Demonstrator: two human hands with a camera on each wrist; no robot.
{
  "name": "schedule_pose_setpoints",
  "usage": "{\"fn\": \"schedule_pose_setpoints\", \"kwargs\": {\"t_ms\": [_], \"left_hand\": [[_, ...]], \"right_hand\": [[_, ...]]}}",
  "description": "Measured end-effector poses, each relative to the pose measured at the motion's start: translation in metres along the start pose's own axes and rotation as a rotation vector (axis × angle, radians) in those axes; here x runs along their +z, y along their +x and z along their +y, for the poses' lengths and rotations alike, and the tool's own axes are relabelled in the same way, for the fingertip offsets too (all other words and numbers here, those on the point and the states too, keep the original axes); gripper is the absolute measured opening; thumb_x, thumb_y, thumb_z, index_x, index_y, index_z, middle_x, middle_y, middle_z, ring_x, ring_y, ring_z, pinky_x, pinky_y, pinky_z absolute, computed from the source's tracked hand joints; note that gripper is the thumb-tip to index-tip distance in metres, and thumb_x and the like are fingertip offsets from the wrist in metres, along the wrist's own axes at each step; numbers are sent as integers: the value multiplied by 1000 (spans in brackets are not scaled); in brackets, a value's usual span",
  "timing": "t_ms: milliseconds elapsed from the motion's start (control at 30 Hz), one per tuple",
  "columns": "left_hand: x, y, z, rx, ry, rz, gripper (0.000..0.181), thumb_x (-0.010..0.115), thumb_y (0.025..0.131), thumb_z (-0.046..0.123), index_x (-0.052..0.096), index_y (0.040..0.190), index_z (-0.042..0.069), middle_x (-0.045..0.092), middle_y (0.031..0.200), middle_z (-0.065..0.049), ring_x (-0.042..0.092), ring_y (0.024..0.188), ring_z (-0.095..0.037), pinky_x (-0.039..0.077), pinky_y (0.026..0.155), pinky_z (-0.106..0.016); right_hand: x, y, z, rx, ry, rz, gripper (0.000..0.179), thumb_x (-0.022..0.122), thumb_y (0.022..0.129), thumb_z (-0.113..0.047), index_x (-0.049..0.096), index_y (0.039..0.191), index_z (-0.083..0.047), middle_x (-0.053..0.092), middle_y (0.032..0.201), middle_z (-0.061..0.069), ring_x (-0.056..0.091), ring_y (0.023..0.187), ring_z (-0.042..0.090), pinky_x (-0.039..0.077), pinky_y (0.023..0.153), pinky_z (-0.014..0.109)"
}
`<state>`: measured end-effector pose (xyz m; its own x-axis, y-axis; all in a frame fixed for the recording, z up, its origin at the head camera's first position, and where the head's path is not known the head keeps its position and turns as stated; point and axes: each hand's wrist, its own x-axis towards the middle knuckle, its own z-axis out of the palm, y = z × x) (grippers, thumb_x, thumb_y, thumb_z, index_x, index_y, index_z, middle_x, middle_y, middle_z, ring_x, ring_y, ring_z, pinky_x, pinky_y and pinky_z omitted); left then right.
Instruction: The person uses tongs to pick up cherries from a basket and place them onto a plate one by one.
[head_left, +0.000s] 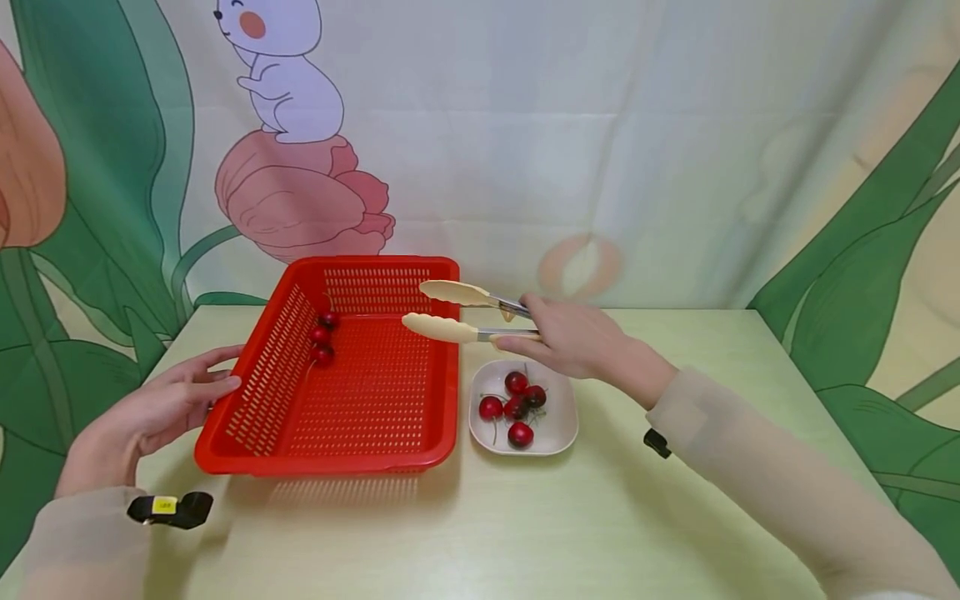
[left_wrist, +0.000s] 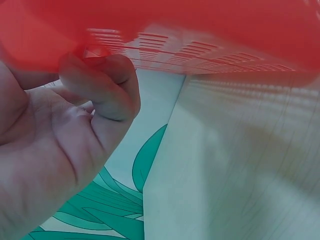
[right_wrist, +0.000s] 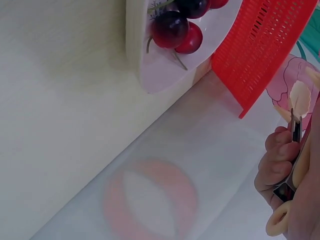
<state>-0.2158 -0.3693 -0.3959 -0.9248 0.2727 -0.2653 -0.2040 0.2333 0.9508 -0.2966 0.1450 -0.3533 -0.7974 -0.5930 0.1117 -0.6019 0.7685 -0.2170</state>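
Note:
My left hand (head_left: 168, 400) grips the left rim of a red perforated plastic basket (head_left: 442, 400), fingers curled under it in the left wrist view. The basket looks lifted at the left, with its shadow below. Three dark red cherries (head_left: 321, 336) lie along its left side. My right hand (head_left: 577, 333) holds metal tongs (head_left: 517, 333) with cream scalloped tips. The tips are spread apart over the basket's right edge, with nothing between them. Below the tongs, a small white dish (head_left: 558, 429) holds several cherries (head_left: 519, 434) with stems. In the right wrist view, fingers wrap around the tongs' handle (right_wrist: 295, 170).
Everything stands on a pale green table (head_left: 675, 517). Behind it hangs a printed cloth (head_left: 480, 150) with plants and a white animal, meeting the table's back edge. The dish sits close against the basket's right side.

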Motion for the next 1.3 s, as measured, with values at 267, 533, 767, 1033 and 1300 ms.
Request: {"fn": "schedule_pose_setpoints", "kwargs": {"t_ms": [267, 533, 767, 1033, 1300], "left_hand": [[1, 2, 1, 11, -21, -17, 75, 53, 108, 19, 4, 163, 6, 61, 129, 4, 68, 109, -22, 58, 92, -38], [-1, -1, -1, 29, -9, -14, 65, 53, 108, 17, 13, 159, 8, 64, 125, 3, 69, 106, -23, 59, 90, -39], [-1, -1, -4, 21, -45, 3, 58, 54, 108, 17, 20, 154, 6, 68, 121, 1, 71, 103, -25, 59, 88, -40], [-2, 0, -8, 17, -39, 20, 59, 54, 108, 19, 21, 154, 5, 69, 120, 3, 71, 104, -24, 60, 88, -40], [-4, -2, -9, 32, -47, 18, 50, 54, 108, 17, 28, 150, 9, 69, 120, 3, 72, 102, -24, 60, 87, -41]], "right_hand": [[-3, 22, -11, -53, -50, -21, 64, 47, 95, -76, 49, 108, -14, 56, 82, -2, 55, 63, 17, 42, 52, 33], [-2, 38, -29, -88, -101, -74, 64, 50, 93, -76, 51, 112, -15, 57, 89, -1, 58, 73, 17, 47, 60, 32], [7, 51, -41, -52, -197, -70, 68, 50, 92, -78, 53, 116, -15, 58, 90, -2, 58, 74, 16, 48, 59, 31], [16, 63, -52, -26, -248, -73, 74, 44, 92, -81, 56, 120, -13, 59, 89, -3, 59, 75, 13, 48, 58, 27], [19, 80, -69, -34, -325, -100, 73, 47, 91, -81, 61, 119, -15, 61, 82, -3, 60, 73, 13, 49, 53, 25]]}}
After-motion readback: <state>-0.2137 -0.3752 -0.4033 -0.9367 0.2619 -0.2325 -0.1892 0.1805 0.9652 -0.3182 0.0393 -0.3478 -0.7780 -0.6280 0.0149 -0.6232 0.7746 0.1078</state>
